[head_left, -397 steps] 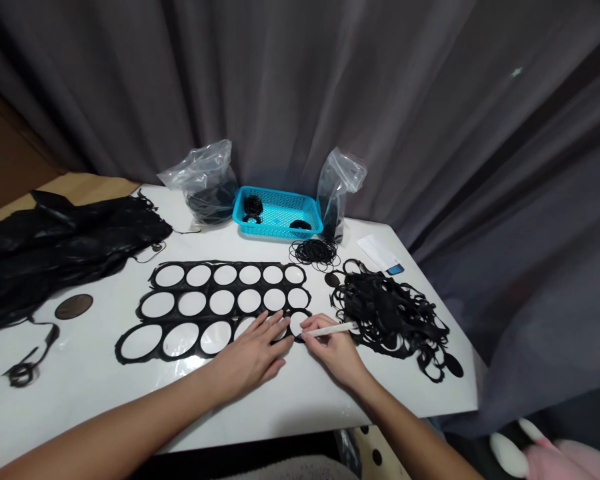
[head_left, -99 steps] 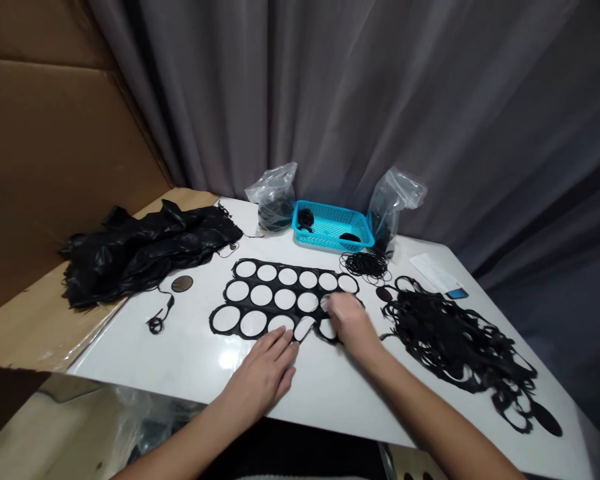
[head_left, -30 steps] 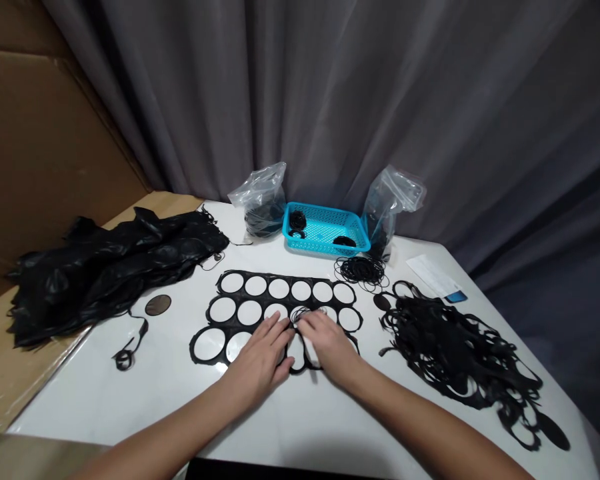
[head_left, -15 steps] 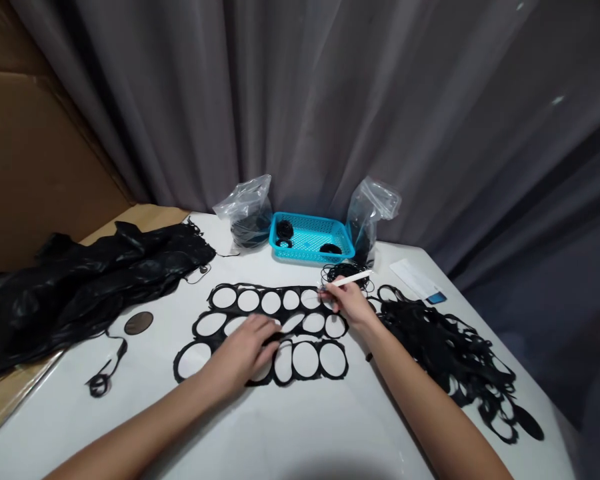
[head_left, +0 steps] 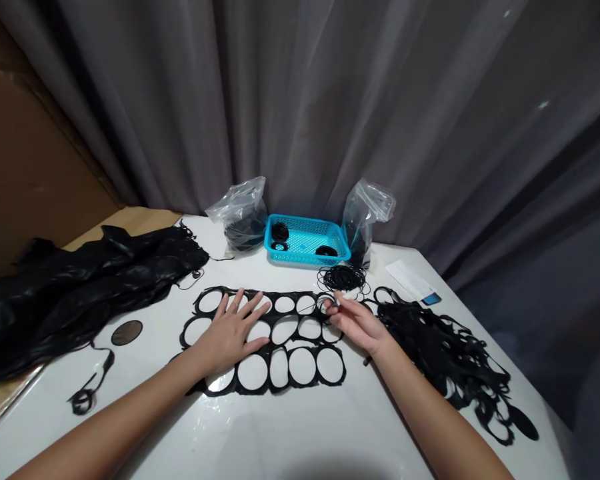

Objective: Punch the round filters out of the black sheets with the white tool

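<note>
Left hand (head_left: pixel 227 333) lies flat and open on the black die-cut sheet (head_left: pixel 269 369); right hand (head_left: pixel 357 323) half-curls at its edge, grip unclear. At twelve o'clock, a turquoise plastic basket (head_left: pixel 305 257) holds black coils (head_left: pixel 280 232), between clear plastic bags (head_left: pixel 243 213).

Passage: white tabletop (head_left: pixel 290 427) in foreground, below punched black sheet (head_left: pixel 270 390). Obstructions: black offcut heap (head_left: pixel 430 347) right; crumpled black mass (head_left: pixel 80 293) left; black ring tangle (head_left: pixel 343 279), teal basket (head_left: pixel 305 257), plastic bag (head_left: pixel 243 223) behind.
</note>
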`<state>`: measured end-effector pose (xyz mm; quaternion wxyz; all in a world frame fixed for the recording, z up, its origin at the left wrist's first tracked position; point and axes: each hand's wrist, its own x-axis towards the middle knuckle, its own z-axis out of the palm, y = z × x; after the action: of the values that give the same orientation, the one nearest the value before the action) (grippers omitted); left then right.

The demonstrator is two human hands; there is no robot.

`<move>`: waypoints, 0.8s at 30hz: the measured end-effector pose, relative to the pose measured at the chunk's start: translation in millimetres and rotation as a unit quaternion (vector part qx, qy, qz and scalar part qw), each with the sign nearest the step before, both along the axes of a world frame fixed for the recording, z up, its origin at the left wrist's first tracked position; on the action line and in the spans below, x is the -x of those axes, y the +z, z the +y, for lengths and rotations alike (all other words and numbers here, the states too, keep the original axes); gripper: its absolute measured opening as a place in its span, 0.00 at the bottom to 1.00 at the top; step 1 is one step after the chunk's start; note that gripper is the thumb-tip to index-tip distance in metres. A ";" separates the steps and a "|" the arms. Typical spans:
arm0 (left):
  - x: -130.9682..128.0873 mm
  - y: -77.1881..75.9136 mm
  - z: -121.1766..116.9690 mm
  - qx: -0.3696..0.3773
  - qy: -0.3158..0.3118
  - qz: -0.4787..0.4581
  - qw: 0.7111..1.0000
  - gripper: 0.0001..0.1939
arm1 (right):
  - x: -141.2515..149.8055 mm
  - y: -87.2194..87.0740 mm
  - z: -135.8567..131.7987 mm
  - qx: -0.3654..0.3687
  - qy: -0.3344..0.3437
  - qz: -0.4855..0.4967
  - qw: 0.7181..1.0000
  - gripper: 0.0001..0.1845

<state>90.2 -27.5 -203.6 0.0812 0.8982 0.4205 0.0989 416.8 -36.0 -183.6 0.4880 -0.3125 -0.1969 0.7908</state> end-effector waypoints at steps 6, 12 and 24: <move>-3.2 -1.2 0.6 -0.021 0.022 0.017 0.999 0.35 | 1.4 -3.1 21.9 0.039 -0.192 -0.073 0.978 0.08; -17.1 -3.4 -12.2 -0.046 -0.005 -0.002 0.999 0.27 | 63.2 -13.7 28.5 -0.151 -0.091 -0.341 0.923 0.12; -21.0 -15.1 -25.0 -0.045 0.004 0.006 0.999 0.27 | 91.9 -23.3 19.0 -0.312 0.003 -0.541 0.781 0.07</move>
<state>111.2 -52.5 -218.7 0.0374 0.9000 0.4195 0.1125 325.0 -17.1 -206.9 0.3697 -0.5184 -0.6658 0.3890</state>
